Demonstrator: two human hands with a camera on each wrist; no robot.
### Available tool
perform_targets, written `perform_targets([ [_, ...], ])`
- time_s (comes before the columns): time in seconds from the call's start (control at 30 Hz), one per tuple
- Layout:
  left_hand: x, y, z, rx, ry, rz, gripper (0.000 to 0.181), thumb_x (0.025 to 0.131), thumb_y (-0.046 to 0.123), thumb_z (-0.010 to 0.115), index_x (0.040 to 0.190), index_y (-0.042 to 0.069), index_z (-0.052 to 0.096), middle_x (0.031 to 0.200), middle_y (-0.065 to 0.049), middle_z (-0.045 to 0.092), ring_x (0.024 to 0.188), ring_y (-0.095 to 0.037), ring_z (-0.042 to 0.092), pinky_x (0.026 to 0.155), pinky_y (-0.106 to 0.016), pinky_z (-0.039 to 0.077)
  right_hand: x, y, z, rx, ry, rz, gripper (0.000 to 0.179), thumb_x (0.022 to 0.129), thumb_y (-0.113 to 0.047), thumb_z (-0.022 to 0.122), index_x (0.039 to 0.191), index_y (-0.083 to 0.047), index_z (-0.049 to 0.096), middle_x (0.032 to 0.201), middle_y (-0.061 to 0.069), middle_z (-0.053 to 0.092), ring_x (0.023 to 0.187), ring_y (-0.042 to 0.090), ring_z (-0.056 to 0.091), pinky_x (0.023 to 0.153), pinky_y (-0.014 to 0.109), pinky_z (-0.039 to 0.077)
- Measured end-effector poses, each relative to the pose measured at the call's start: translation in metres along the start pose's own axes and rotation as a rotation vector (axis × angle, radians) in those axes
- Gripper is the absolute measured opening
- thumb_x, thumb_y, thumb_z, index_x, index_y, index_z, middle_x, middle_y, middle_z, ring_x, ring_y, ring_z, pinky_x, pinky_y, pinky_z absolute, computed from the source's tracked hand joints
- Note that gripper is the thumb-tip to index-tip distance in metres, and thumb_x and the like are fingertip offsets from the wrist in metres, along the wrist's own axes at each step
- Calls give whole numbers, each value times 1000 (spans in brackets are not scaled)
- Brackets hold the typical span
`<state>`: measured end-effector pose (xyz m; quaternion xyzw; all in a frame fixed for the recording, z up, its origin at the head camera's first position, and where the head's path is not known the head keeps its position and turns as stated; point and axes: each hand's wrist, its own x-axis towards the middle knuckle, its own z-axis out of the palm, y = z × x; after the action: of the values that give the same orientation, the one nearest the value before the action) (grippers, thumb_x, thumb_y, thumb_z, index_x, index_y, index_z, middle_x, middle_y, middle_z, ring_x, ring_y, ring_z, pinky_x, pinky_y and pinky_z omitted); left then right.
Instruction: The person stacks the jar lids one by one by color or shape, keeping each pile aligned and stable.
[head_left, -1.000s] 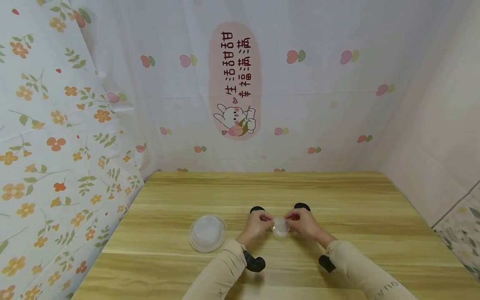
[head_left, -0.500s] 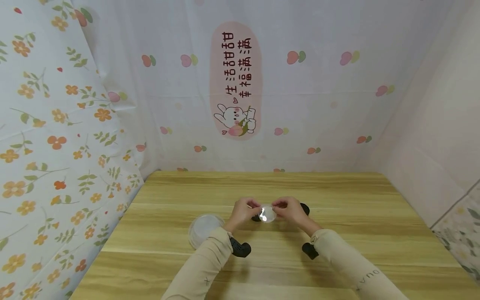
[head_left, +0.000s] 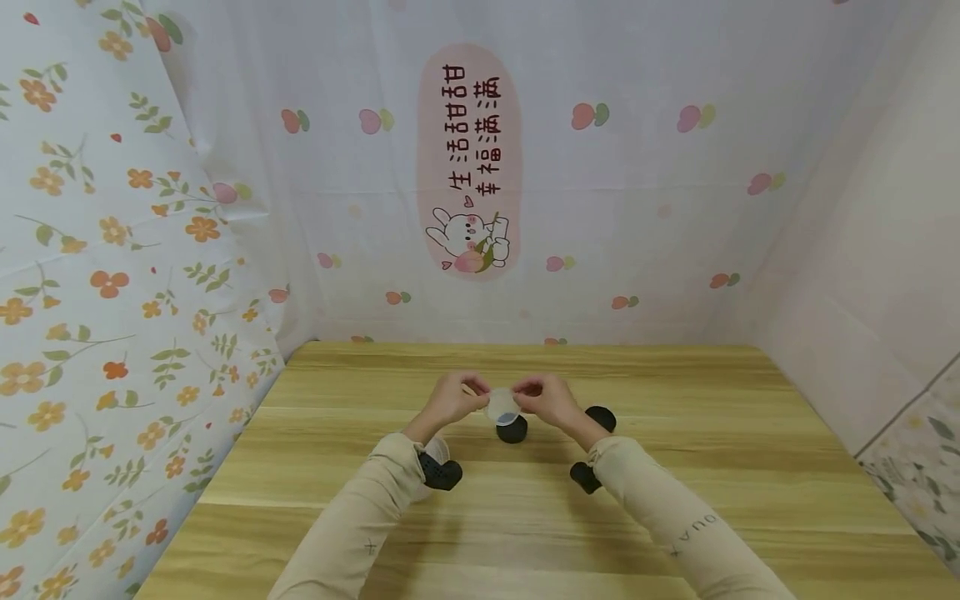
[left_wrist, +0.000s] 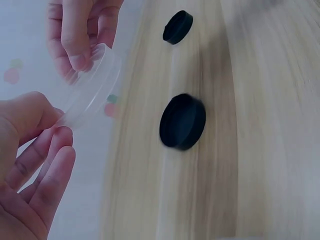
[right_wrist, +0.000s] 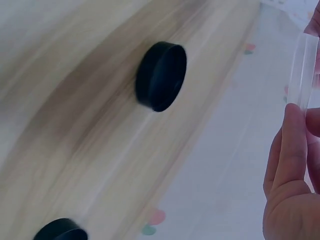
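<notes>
A clear, shallow round plastic lid is held up off the table between both hands. My left hand pinches its left edge between thumb and fingers, while my right hand pinches the right edge. In the left wrist view the lid stands tilted, its raised rim showing. Just beneath it in the head view, a round black lid lies on the table. A second black lid is beyond my right wrist, partly covered by it.
A clear plastic container stands at the left, mostly hidden behind my left wrist. The wood-grain table ends at a printed curtain at the back. Black wrist cameras jut out below both wrists.
Both hands have moved left and farther away over the table, carrying the clear lid along. The lid has tilted, and my left forearm now covers most of the container.
</notes>
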<state>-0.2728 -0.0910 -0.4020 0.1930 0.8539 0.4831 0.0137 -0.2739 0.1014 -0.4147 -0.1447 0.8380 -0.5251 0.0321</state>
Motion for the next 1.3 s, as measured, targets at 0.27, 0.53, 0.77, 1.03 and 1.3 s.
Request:
perform_targets([
  [0.27, -14, -8, -33, 89, -23, 51, 6, 76, -1, 62, 82, -2, 63, 72, -5, 58, 65, -19, 56, 56, -24, 48, 10, -16, 26, -39, -67, -61, 14, 81, -3, 60, 93, 4, 65, 77, 7, 60, 67, 16, 58, 60, 29, 51],
  [0.53, -35, -29, -58, 61, -16, 34, 7, 73, -3, 63, 80, -5, 62, 72, -7, 58, 70, -24, 56, 57, -25, 48, 22, -25, 61, -42, -131, -168, 12, 78, 4, 60, 88, 10, 63, 74, 11, 61, 63, 14, 57, 55, 23, 50],
  [0.77, -52, -48, -71, 42, 9, -25, 10, 72, -4, 63, 82, -8, 61, 72, -9, 58, 61, -17, 56, 53, -26, 48, 28, -28, 89, -48, -164, -173, 9, 76, 5, 61, 84, 9, 62, 70, 9, 59, 58, 8, 53, 52, 20, 47],
  [1.03, -67, -63, -80, 8, 31, -119, 12, 74, -3, 61, 85, -7, 62, 72, -8, 57, 59, -16, 59, 53, -27, 50, 31, -30, 110, -22, -187, -161, 8, 75, 6, 61, 83, 7, 61, 69, 8, 58, 57, 9, 52, 52, 20, 47],
  [1.3, -76, -70, -80, 11, 67, -180, 13, 77, 1, 63, 88, -6, 64, 75, -8, 59, 61, -17, 60, 54, -28, 50, 36, -17, 123, 10, -198, -151, 6, 78, -1, 63, 82, 2, 65, 68, 6, 59, 57, 10, 55, 52, 20, 48],
])
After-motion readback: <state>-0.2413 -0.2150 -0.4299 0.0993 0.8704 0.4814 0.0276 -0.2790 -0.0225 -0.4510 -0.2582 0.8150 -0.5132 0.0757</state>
